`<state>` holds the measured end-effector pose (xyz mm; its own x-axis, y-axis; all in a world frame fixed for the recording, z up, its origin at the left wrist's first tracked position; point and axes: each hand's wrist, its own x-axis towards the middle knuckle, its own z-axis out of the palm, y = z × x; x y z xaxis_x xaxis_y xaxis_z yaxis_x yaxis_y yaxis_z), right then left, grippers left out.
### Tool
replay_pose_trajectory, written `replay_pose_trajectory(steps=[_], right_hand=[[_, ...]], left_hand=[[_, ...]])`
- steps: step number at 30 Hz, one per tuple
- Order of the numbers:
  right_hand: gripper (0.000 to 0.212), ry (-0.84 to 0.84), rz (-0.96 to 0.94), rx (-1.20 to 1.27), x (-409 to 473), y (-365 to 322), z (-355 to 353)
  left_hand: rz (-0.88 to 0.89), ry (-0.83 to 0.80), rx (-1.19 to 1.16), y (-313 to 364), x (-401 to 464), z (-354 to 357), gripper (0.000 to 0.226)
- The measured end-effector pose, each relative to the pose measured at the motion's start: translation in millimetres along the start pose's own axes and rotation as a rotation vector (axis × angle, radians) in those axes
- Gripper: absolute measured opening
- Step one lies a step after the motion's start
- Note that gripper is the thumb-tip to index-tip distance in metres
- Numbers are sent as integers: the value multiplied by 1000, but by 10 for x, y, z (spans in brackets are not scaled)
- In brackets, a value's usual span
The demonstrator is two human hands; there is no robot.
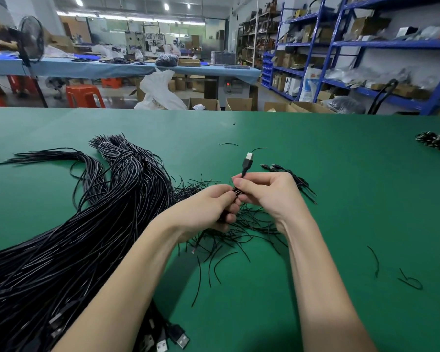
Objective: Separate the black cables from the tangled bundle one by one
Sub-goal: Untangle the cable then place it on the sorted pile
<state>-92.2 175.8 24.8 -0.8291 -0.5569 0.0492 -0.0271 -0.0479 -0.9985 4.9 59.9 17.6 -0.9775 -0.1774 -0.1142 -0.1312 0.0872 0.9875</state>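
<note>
Closest to me, a row of USB plugs [172, 337] lies at the bench's near edge, the tail end of the big black bundle [92, 224] sweeping up the left side of the green bench [341, 174]. Both grips are closed on one cable [247, 163]: the right hand [267, 191] pinches it just below the plug, which stands upright above the fingers, while the left hand [211, 207] curls round the cord lower down, just above a mess of loose thin strands [239, 237]. To do this well, I'd say keep the right pinch firm, let the left fingers slide along the cord, and draw slowly so snags show early. A few separated cables [285, 174] lie just beyond the right hand.
</note>
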Motion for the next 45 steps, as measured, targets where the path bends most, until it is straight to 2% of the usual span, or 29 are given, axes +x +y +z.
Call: replay_pose_trajectory(steps=[4, 9, 12, 15, 17, 19, 21, 22, 24, 26, 31, 34, 38, 42, 45], right_hand=[[5, -56, -41, 65, 19, 22, -31], [5, -103, 3, 266, 46, 121, -11], [6, -130, 0, 354, 62, 163, -12], [4, -108, 0, 385, 82, 191, 17], [9, -68, 15, 336, 95, 204, 38], [15, -28, 16, 121, 96, 205, -19], [14, -86, -45, -392, 97, 198, -151], [11, -172, -56, -632, 90, 195, -205], [13, -345, 25, -908, 56, 207, -227], [14, -391, 104, -954, 40, 256, -154], [9, -331, 95, -973, 81, 317, -103], [14, -339, 97, -997, 68, 335, -98], [7, -302, 80, -1052, 65, 352, -68], [11, -350, 92, -1142, 93, 329, -123], [9, -384, 103, -1092, 75, 338, -114]], left_hand=[[-86, -145, -341, 37, -20, -44, 22], [-180, -177, -505, 70, -17, -104, 23], [-288, -245, -700, 105, -18, -127, 21], [-313, -255, -829, 97, -19, -126, 20], [-291, -164, -758, 68, 16, -110, 25], [-213, 43, -560, 21, 68, -114, 31], [-101, 267, -339, -24, 98, -152, 33], [-49, 344, -263, -48, 110, -176, 33], [41, 433, -171, -90, 145, -214, 32], [104, 471, -127, -129, 183, -224, 31], [165, 495, -69, -194, 213, -218, 30], [182, 487, -99, -194, 213, -213, 30], [173, 459, -144, -198, 206, -223, 31], [169, 415, -251, -186, 200, -221, 30], [160, 424, -248, -180, 186, -214, 30]])
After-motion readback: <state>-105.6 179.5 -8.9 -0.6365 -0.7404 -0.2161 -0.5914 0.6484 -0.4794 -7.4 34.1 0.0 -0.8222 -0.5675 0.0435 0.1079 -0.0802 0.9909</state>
